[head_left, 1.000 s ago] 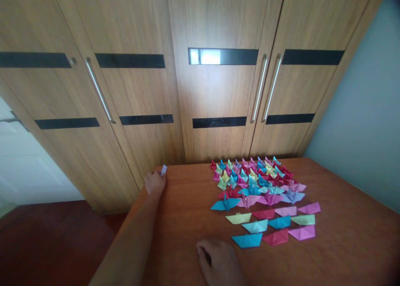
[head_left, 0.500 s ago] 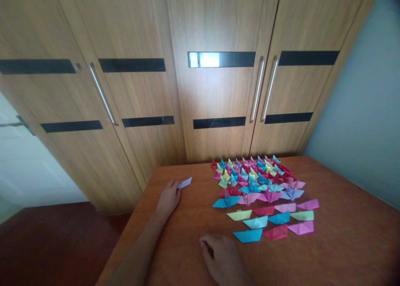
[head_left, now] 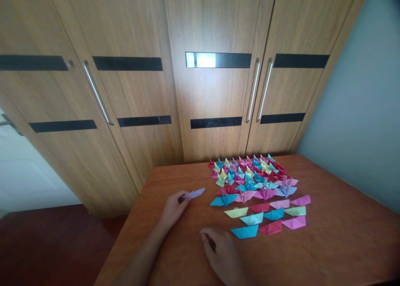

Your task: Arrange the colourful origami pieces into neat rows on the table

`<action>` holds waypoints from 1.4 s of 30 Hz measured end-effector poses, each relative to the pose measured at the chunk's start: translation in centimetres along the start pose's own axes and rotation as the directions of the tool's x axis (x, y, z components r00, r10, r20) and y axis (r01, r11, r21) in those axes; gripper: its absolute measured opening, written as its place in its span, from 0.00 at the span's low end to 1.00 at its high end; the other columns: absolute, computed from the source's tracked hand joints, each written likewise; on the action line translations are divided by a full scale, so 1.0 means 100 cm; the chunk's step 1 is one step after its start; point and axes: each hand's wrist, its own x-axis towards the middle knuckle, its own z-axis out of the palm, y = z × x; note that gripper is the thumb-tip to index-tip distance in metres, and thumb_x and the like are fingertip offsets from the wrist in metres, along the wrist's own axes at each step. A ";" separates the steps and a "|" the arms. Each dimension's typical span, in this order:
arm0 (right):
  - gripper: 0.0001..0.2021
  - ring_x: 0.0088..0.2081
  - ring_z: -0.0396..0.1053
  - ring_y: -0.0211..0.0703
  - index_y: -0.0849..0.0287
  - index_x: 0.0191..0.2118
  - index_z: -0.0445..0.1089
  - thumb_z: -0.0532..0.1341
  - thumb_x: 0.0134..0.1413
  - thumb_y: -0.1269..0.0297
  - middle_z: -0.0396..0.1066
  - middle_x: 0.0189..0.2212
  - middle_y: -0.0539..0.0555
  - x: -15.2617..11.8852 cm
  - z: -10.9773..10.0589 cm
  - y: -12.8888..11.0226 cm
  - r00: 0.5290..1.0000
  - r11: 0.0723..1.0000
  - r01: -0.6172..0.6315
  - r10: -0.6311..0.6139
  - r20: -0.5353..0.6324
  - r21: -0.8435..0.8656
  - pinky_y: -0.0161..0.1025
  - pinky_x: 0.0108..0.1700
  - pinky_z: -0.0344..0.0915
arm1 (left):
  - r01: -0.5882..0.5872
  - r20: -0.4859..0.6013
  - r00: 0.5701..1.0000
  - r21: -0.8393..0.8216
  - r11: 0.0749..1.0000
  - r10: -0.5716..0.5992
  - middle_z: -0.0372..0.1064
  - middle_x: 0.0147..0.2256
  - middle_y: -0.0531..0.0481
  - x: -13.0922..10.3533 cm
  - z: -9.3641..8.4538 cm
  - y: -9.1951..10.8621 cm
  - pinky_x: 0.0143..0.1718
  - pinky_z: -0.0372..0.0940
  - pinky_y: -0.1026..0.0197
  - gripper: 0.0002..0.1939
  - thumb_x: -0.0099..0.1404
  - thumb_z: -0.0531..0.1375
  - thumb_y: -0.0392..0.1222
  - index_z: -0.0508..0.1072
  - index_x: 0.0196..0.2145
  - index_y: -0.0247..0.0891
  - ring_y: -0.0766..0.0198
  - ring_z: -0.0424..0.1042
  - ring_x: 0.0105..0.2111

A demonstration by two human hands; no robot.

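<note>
A folded lavender paper piece (head_left: 196,193) is pinched in my left hand (head_left: 175,209), its pointed end reaching out to the right over the wooden table (head_left: 181,244). My right hand (head_left: 220,250) rests near the front of the table with its fingers curled in; whether anything is inside them is hidden. Just right of it lies a flat folded blue paper (head_left: 244,232), beside a red one (head_left: 270,227) and a pink one (head_left: 294,222). Farther back is a blue paper crane (head_left: 224,200) with spread wings.
Rows of small colourful paper cranes (head_left: 246,175) fill the back right of the table. More flat folded pieces, such as a yellow one (head_left: 236,212), lie in front of them. A wooden wardrobe (head_left: 215,94) stands behind the table, and a pale wall (head_left: 350,123) is at the right.
My left hand has moved right and slightly nearer with the lavender paper, away from the table's back left. My right hand stays curled in nearly the same place. The view has shifted slightly.
</note>
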 end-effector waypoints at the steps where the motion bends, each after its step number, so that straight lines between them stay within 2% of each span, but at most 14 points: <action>1: 0.12 0.39 0.71 0.40 0.55 0.41 0.71 0.50 0.58 0.67 0.74 0.37 0.52 0.000 0.001 0.003 0.998 0.999 -0.008 0.010 -0.059 0.031 0.34 0.42 0.64 | 0.011 0.012 1.000 -0.068 0.998 -0.011 0.74 0.34 0.50 -0.002 0.003 0.005 0.38 0.63 0.63 0.12 0.62 0.53 0.46 0.73 0.36 0.38 0.60 0.71 0.36; 6: 0.19 0.41 0.70 0.43 0.58 0.53 0.61 0.52 0.58 0.57 0.70 0.44 0.57 0.000 0.002 0.011 0.939 0.978 -0.091 0.147 -0.311 0.188 0.37 0.43 0.67 | 0.024 0.140 0.990 -0.336 0.942 0.025 0.72 0.30 0.50 -0.014 0.023 0.033 0.35 0.62 0.64 0.14 0.61 0.56 0.49 0.73 0.31 0.36 0.62 0.69 0.32; 11: 0.27 0.41 0.70 0.44 0.60 0.59 0.51 0.54 0.57 0.53 0.68 0.47 0.60 0.002 -0.001 0.014 0.893 0.943 -0.172 0.272 -0.360 0.286 0.39 0.41 0.68 | 0.091 0.276 0.959 -0.501 0.861 0.059 0.73 0.30 0.50 -0.023 0.036 0.054 0.34 0.62 0.64 0.13 0.59 0.59 0.49 0.73 0.32 0.35 0.63 0.69 0.31; 15: 0.25 0.48 0.67 0.47 0.59 0.55 0.57 0.56 0.54 0.53 0.66 0.50 0.60 0.005 0.000 0.023 0.847 0.905 -0.139 0.318 -0.425 0.401 0.41 0.45 0.67 | 0.118 0.334 0.938 -0.560 0.820 0.093 0.72 0.29 0.50 -0.026 0.037 0.060 0.32 0.61 0.65 0.13 0.58 0.60 0.48 0.73 0.30 0.34 0.65 0.68 0.29; 19: 0.20 0.37 0.71 0.46 0.58 0.48 0.63 0.59 0.52 0.53 0.72 0.38 0.56 0.006 -0.003 0.025 0.813 0.859 -0.110 0.368 -0.452 0.501 0.40 0.37 0.69 | 0.112 0.376 0.917 -0.559 0.821 0.131 0.72 0.27 0.50 -0.028 0.035 0.060 0.32 0.60 0.66 0.14 0.57 0.62 0.49 0.73 0.28 0.33 0.65 0.68 0.29; 22: 0.14 0.30 0.70 0.43 0.58 0.40 0.67 0.58 0.53 0.55 0.73 0.30 0.53 0.006 -0.009 0.022 0.818 0.888 -0.096 0.328 -0.474 0.449 0.37 0.32 0.68 | 0.106 0.414 0.898 -0.533 0.840 0.149 0.72 0.27 0.50 -0.028 0.036 0.057 0.32 0.60 0.66 0.14 0.58 0.61 0.49 0.73 0.28 0.33 0.65 0.68 0.29; 24: 0.12 0.29 0.69 0.42 0.58 0.37 0.69 0.58 0.53 0.55 0.72 0.29 0.53 0.007 -0.015 0.023 0.814 0.919 -0.077 0.282 -0.507 0.387 0.36 0.31 0.67 | 0.101 0.418 0.898 -0.505 0.857 0.140 0.72 0.28 0.50 -0.026 0.037 0.054 0.32 0.60 0.66 0.14 0.58 0.60 0.50 0.74 0.29 0.33 0.65 0.68 0.29; 26: 0.13 0.29 0.69 0.41 0.59 0.36 0.69 0.58 0.53 0.54 0.72 0.29 0.53 0.006 -0.025 0.029 0.786 0.935 -0.069 0.267 -0.558 0.349 0.36 0.31 0.67 | 0.096 0.400 0.910 -0.465 0.880 0.112 0.72 0.28 0.50 -0.024 0.039 0.049 0.31 0.60 0.66 0.14 0.59 0.60 0.49 0.74 0.29 0.34 0.64 0.68 0.29; 29: 0.18 0.30 0.69 0.42 0.60 0.40 0.68 0.59 0.51 0.51 0.72 0.30 0.54 0.002 -0.053 0.048 0.705 0.933 -0.104 0.315 -0.635 0.346 0.37 0.32 0.66 | 0.070 0.329 0.942 -0.383 0.921 0.065 0.72 0.29 0.50 -0.021 0.039 0.042 0.32 0.61 0.65 0.12 0.60 0.58 0.47 0.73 0.30 0.35 0.64 0.68 0.30; 32: 0.21 0.29 0.68 0.41 0.61 0.42 0.68 0.60 0.49 0.49 0.72 0.31 0.55 -0.005 -0.097 0.077 0.664 0.926 -0.170 0.360 -0.655 0.338 0.36 0.31 0.66 | 0.038 0.251 0.967 -0.301 0.953 0.041 0.72 0.30 0.50 -0.018 0.039 0.035 0.33 0.61 0.64 0.11 0.61 0.56 0.46 0.73 0.31 0.36 0.63 0.69 0.31; 35: 0.25 0.31 0.69 0.43 0.63 0.44 0.68 0.61 0.47 0.48 0.73 0.34 0.57 -0.016 -0.151 0.110 0.557 0.928 -0.215 0.372 -0.743 0.303 0.36 0.32 0.66 | -0.002 0.196 0.979 -0.243 0.970 0.051 0.72 0.32 0.49 -0.017 0.040 0.028 0.35 0.62 0.64 0.11 0.62 0.54 0.45 0.73 0.33 0.37 0.62 0.69 0.33; 37: 0.27 0.32 0.70 0.45 0.64 0.45 0.69 0.61 0.45 0.46 0.73 0.34 0.59 -0.026 -0.188 0.133 0.478 0.912 -0.317 0.391 -0.787 0.260 0.36 0.32 0.66 | -0.029 0.181 0.981 -0.214 0.976 0.069 0.72 0.32 0.49 -0.016 0.041 0.025 0.35 0.61 0.63 0.11 0.63 0.54 0.45 0.73 0.33 0.37 0.62 0.69 0.33; 41: 0.28 0.34 0.72 0.52 0.64 0.46 0.70 0.59 0.44 0.46 0.75 0.31 0.60 -0.045 -0.245 0.178 0.440 0.790 -0.601 0.454 -0.775 0.121 0.40 0.34 0.65 | -0.058 0.182 0.979 -0.172 0.983 0.090 0.72 0.32 0.50 -0.015 0.043 0.023 0.34 0.61 0.64 0.11 0.62 0.53 0.44 0.74 0.33 0.39 0.63 0.69 0.32; 42: 0.28 0.35 0.72 0.54 0.63 0.45 0.70 0.58 0.45 0.45 0.75 0.32 0.60 -0.049 -0.254 0.188 0.459 0.755 -0.653 0.456 -0.762 0.058 0.42 0.35 0.65 | -0.062 0.185 0.978 -0.166 0.984 0.093 0.72 0.32 0.50 -0.015 0.044 0.023 0.34 0.61 0.64 0.11 0.62 0.53 0.44 0.74 0.33 0.39 0.63 0.69 0.32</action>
